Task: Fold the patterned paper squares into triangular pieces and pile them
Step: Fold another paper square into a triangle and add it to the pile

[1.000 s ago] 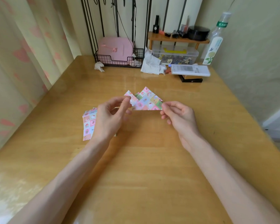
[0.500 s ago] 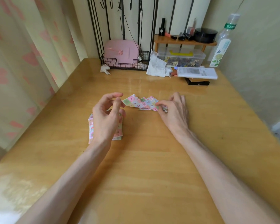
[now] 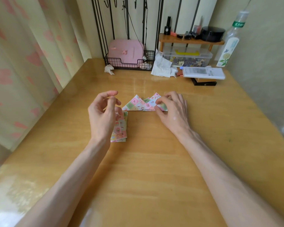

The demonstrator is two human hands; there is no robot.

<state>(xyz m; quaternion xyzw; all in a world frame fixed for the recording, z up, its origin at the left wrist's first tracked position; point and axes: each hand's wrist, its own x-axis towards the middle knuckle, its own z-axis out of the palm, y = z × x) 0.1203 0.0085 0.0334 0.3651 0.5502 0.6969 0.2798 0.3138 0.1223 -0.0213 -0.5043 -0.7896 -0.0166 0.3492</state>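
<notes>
Several folded patterned triangles lie overlapped in a row on the wooden table, points facing away from me. My right hand rests on the right end of the row, fingertips pinching the rightmost triangle. My left hand hovers just left of the row, fingers curled apart and holding nothing. Under and beside that hand lies a small stack of unfolded patterned paper squares, partly hidden by the hand.
At the table's far edge stand a black wire basket with a pink box, crumpled tissues, a clear plastic box, a white flat pack and a tall bottle. A curtain hangs on the left.
The triangles were held in the air by both hands; they now lie flat on the table. My left hand has let go and drawn back over the stack; my right hand stays on them.
</notes>
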